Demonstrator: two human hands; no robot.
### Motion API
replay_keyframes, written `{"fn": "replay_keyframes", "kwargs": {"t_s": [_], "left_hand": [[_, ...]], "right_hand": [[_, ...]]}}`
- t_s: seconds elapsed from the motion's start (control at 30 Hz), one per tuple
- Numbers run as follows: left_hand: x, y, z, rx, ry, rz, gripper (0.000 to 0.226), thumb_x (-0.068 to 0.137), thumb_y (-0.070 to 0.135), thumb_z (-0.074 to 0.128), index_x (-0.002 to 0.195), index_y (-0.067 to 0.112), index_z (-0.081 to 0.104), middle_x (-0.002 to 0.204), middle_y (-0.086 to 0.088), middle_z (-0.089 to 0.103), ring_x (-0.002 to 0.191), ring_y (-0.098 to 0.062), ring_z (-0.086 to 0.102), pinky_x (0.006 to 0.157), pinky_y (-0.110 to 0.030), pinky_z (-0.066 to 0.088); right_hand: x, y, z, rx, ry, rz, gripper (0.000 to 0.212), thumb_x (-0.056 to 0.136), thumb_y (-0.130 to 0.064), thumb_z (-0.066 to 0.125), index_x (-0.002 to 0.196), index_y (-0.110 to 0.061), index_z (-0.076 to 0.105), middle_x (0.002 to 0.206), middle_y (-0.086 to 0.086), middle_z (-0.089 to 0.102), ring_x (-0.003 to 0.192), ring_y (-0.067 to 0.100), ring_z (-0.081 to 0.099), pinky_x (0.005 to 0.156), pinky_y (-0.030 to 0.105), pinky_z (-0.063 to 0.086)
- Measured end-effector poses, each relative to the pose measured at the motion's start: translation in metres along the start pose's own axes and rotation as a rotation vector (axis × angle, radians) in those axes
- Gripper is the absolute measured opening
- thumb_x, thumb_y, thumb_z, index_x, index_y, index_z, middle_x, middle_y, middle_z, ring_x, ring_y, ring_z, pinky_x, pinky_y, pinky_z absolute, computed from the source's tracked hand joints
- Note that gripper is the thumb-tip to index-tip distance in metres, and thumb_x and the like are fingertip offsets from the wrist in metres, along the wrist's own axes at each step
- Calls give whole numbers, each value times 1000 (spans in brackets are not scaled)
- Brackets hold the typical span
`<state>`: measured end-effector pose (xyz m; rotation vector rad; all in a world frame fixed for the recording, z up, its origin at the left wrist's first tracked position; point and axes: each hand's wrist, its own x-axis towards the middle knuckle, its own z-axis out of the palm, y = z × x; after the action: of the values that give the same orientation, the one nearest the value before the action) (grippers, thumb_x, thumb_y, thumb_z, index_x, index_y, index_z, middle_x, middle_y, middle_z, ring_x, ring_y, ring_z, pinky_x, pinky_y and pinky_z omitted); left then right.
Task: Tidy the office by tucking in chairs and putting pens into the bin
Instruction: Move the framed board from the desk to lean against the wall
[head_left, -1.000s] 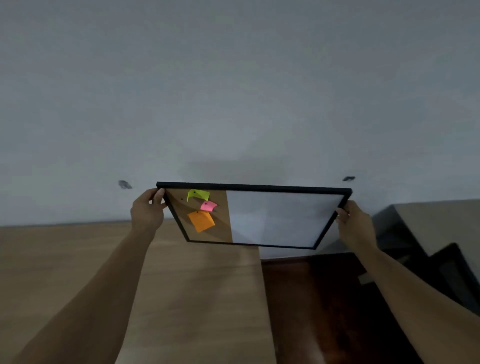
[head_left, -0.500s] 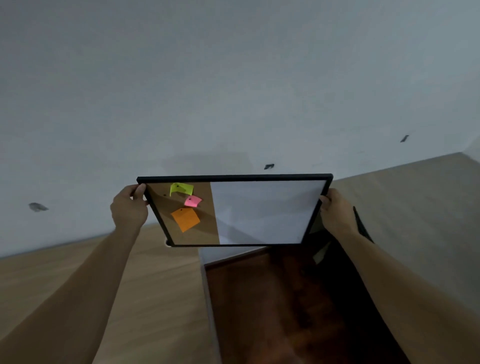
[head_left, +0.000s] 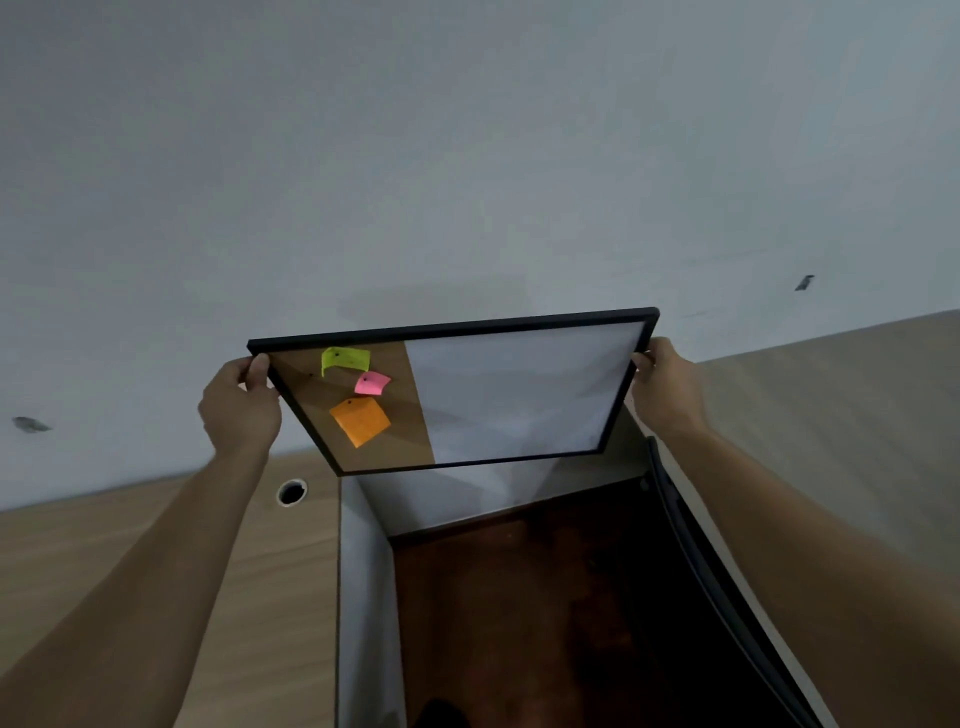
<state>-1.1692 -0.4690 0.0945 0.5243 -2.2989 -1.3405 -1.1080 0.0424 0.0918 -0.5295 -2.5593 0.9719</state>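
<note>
Head view shows the left hand (head_left: 240, 408) and right hand (head_left: 666, 387), each grip closed on a side edge of the tilted framed board (head_left: 514, 395) over the floor (head_left: 519, 597) beside the table (head_left: 156, 571), with no pen, bin or chair identifiable, and this edge-only hold may slip and drop the board.

A: Where are the arms?
B: Both bare arms reach out in front, held up and well apart.
A: What does the left hand (head_left: 240, 410) do?
B: It grips the left side of the board (head_left: 519, 395), thumb on top.
A: And the right hand (head_left: 667, 392)?
B: It grips the right side, the same way.
</note>
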Motion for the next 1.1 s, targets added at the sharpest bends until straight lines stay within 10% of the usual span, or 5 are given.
{"fn": "replay_keyframes", "kwargs": {"t_s": [0.23,0.37,1.1], "left_hand": [[14,22,83,-43,-98,-14,35,104,47,57,114,19,74,111,-2,76,99,-37,78,98,-55,60],[27,18,152,-89,-161,-24,24,107,40,60,110,20,73,101,3,72,90,-29,80,81,-31,60],[25,21,312,-144,-371,-40,14,99,53,62,92,58,74,93,21,79,86,-12,81,90,-51,66]], "right_hand": [[64,38,8,-24,64,102,12,109,-22,45,106,-15,54,94,0,56,82,27,49,61,34,32],[106,61,14,-50,107,172,20,108,-22,46,117,-8,58,94,1,57,82,28,52,58,32,32],[251,158,54,-122,51,508,31,109,-16,40,123,0,62,118,31,69,107,49,65,78,40,41]]}}
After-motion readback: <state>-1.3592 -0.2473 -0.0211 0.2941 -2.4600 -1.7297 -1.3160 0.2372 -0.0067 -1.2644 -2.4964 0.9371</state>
